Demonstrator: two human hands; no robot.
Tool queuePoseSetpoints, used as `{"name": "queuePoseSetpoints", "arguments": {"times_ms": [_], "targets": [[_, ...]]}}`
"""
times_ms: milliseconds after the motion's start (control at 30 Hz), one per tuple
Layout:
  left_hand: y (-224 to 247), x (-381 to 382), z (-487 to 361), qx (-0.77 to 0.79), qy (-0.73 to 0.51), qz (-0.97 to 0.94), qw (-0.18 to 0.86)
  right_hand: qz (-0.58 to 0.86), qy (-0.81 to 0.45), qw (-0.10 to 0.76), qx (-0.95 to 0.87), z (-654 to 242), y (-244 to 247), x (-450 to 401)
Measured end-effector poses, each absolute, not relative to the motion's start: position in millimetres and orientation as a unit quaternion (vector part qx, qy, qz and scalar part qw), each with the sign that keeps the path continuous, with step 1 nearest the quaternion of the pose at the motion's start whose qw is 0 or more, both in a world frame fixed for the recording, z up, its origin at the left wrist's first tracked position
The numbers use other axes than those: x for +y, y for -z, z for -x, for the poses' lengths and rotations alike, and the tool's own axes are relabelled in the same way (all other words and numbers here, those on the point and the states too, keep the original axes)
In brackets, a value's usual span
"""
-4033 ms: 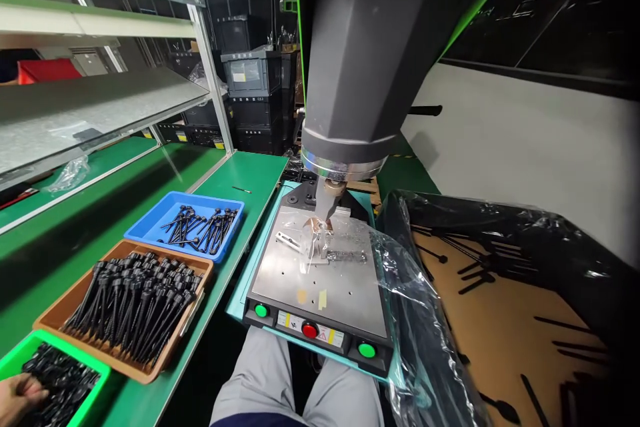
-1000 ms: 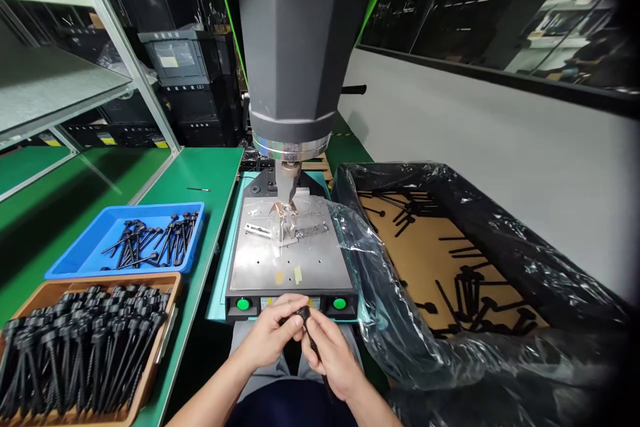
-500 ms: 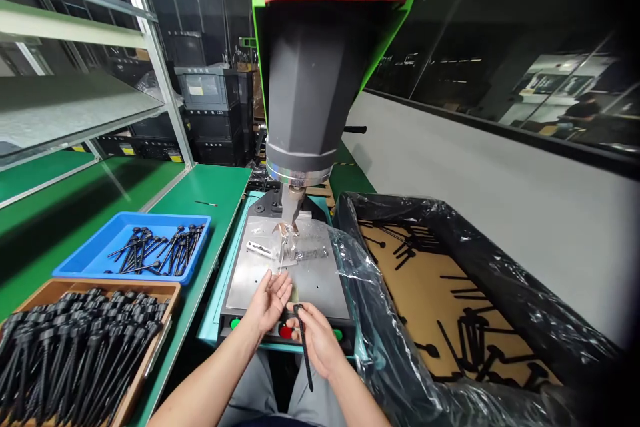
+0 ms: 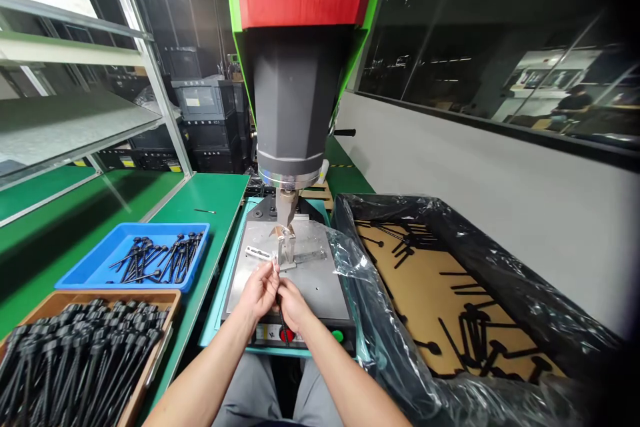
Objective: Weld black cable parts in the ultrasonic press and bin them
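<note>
- Apparently you were mid-way through one piece: the black strap (image 4: 285, 325) was in your grasp, its tail hanging down in front of the control panel, its upper end hidden between your hands.
- Your right hand (image 4: 295, 305) had its fingers curled around that strap.
- Your left hand (image 4: 259, 291) met it from the side, fingertips drawn together and raised just before the metal fixture (image 4: 287, 259); you couldn't tell from this view whether they pinched anything small.
- Above the fixture stood the machine's metal horn (image 4: 287, 209); the strap lay short of it, so setting it there, if that was the step, seemed not yet done.
- To your left, on the green surface (image 4: 213, 188), the blue tray (image 4: 100, 269) held a loose handful of similar straps, and the brown tray (image 4: 165, 295) a dense heap.
- At your right, more straps lay scattered in the plastic-lined box (image 4: 415, 287).
- Much work seemed left by those amounts, though which lot was finished couldn't be told.
</note>
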State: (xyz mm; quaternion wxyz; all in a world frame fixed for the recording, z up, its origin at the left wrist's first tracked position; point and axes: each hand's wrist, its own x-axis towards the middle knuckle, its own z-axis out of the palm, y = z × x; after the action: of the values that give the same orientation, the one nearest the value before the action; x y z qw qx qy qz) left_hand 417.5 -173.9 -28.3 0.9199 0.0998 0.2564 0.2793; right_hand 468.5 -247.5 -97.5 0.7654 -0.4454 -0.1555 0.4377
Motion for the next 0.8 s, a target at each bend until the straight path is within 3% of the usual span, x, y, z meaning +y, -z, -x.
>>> {"name": "queuePoseSetpoints", "arguments": {"times_ms": [233,533,800], "targets": [[13,-170,-416,0.225,-0.287,-0.195,0.91,0.449,-0.316,0.811,-0.201,-495,80,-219],[12,-158,-425,0.243,-0.295,-0.208,0.9,0.565,-0.124,0.783,-0.227,-542,50,-227],[15,-151,-432,0.222,-0.296,-0.215,0.904,0.575,-0.136,0.778,-0.213,-554,45,-189]]}}
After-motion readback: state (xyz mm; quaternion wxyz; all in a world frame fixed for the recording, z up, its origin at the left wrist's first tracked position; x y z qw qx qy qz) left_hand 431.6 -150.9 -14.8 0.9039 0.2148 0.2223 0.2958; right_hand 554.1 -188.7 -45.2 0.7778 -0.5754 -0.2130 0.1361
